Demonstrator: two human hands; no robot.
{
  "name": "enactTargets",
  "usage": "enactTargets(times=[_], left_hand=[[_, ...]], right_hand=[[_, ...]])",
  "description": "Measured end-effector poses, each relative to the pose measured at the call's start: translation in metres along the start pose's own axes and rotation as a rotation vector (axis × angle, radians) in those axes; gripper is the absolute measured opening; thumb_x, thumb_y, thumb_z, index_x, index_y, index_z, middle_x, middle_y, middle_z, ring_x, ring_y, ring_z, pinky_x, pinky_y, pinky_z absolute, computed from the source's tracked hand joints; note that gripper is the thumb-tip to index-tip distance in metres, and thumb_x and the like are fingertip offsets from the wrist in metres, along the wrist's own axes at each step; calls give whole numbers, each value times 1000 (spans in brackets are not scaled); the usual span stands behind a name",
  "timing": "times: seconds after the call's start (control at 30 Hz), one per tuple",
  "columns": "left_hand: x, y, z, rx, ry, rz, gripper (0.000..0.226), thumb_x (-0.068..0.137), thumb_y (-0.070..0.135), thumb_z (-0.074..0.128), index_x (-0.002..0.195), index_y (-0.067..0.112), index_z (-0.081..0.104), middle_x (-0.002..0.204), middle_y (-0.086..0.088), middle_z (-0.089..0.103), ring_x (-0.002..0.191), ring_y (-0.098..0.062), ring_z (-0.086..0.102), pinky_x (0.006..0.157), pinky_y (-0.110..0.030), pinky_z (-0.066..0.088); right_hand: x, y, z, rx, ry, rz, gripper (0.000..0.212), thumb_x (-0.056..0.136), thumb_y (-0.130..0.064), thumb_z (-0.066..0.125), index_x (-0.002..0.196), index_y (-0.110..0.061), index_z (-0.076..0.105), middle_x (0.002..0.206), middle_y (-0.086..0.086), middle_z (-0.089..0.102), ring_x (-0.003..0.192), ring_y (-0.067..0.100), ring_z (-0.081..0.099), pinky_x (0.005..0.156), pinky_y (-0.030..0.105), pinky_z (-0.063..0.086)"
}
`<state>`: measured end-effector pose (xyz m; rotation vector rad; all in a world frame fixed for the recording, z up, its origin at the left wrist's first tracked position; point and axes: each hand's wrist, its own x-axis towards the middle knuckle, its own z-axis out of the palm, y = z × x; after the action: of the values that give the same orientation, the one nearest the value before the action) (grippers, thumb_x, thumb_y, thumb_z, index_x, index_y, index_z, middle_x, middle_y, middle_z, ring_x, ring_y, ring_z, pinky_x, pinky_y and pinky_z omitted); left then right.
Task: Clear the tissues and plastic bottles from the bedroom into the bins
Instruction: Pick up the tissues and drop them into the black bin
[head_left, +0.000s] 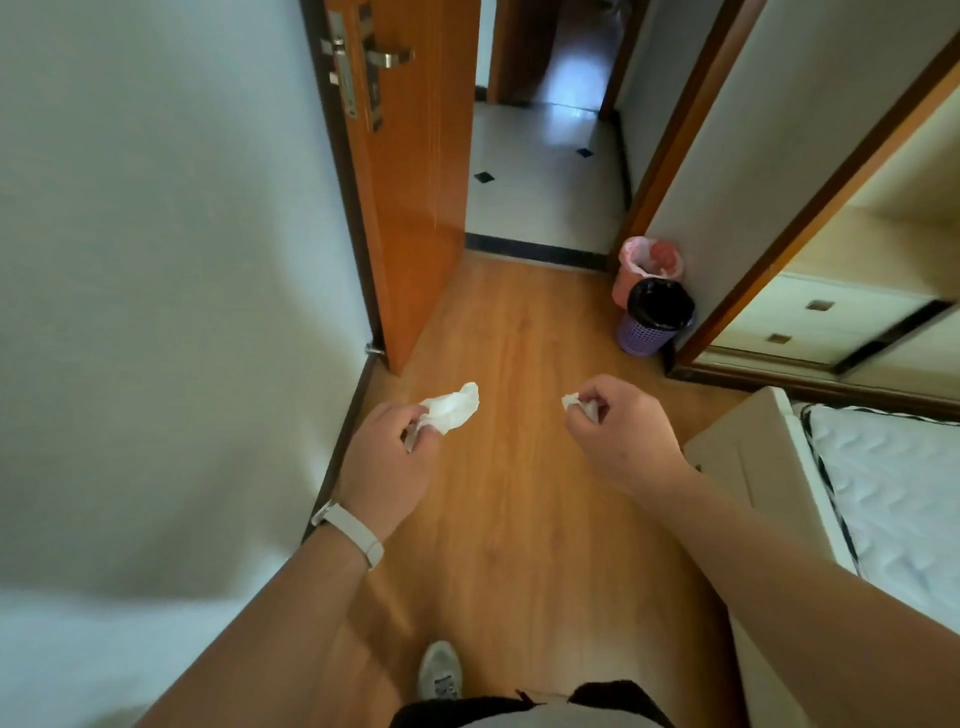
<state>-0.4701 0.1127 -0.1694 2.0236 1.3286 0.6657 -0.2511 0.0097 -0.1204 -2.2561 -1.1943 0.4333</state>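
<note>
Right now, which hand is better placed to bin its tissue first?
Probably the right hand: its small tissue is on the same side as the pink bin and purple bin. The left hand, holding a larger tissue, is farther across.

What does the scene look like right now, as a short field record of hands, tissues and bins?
left hand: pinches a crumpled tissue
right hand: pinches a smaller tissue wad
bins: purple bin with black liner, pink bin just behind it, both on the floor ahead to the right
door: open, ahead
bottles: none in view
</note>
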Motion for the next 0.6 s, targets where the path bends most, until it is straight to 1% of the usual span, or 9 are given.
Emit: enactTargets(times=[0.07, 0.13, 0.23, 0.3, 0.37, 0.43, 0.53, 0.6], left_hand=[[24, -2, -2, -3, -24, 25, 8, 93, 21, 54, 93, 18, 61, 85, 6, 56, 74, -6, 53, 56, -15, 34], [45, -2, -1, -17, -43, 52, 8, 93, 21, 53, 88, 20, 59, 82, 6, 55, 73, -5, 52, 55, -14, 33], [70, 1, 3, -41, -57, 104, 13, 93, 23, 55, 95, 16, 66, 86, 5, 60, 74, -8, 53, 56, -10, 33], [85, 6, 5, -50, -53, 154, 16, 93, 21, 57, 99, 11, 67, 87, 4, 59, 74, -9, 52, 53, -7, 36], [101, 11, 10, -55, -62, 181, 19, 93, 22, 58, 103, 10, 68, 92, 3, 62, 74, -7, 54, 54, -6, 38], [119, 18, 16, -58, -66, 172, 22, 94, 23, 58, 108, 11, 68, 97, 2, 65, 74, -3, 54, 53, -7, 37], [152, 34, 31, -34, -55, 131, 24, 95, 26, 57, 113, 13, 67, 103, 2, 65, 75, -6, 53, 53, -7, 33], [177, 47, 42, -23, -61, 147, 23, 95, 26, 57, 112, 14, 66, 104, 2, 64, 76, -7, 53, 51, -7, 34]], right_hand=[[10, -10, -1, 7, 30, 40, 5, 86, -28, 61, 83, -24, 62, 77, -6, 60, 69, 11, 59, 65, 37, 56], [21, -16, -4, 11, 48, 65, 3, 87, -27, 61, 84, -27, 61, 78, -7, 60, 70, 11, 59, 65, 36, 57], [37, -20, -7, 31, 77, 87, 3, 88, -26, 62, 87, -29, 60, 79, -7, 61, 70, 12, 61, 65, 33, 59], [48, -20, -9, 37, 93, 98, 5, 88, -26, 62, 87, -29, 59, 78, -6, 61, 68, 12, 62, 61, 30, 58], [59, -18, -10, 46, 104, 119, 6, 88, -26, 63, 86, -30, 59, 78, -7, 61, 68, 11, 61, 59, 26, 56], [72, -14, -11, 54, 114, 141, 6, 88, -25, 63, 87, -30, 59, 80, -8, 60, 70, 10, 60, 61, 26, 54], [99, -7, -13, 97, 138, 190, 5, 89, -25, 63, 89, -29, 60, 82, -7, 61, 72, 10, 61, 63, 26, 55], [121, 0, -15, 126, 150, 215, 4, 90, -25, 63, 90, -28, 60, 81, -7, 61, 72, 11, 61, 62, 26, 55]])
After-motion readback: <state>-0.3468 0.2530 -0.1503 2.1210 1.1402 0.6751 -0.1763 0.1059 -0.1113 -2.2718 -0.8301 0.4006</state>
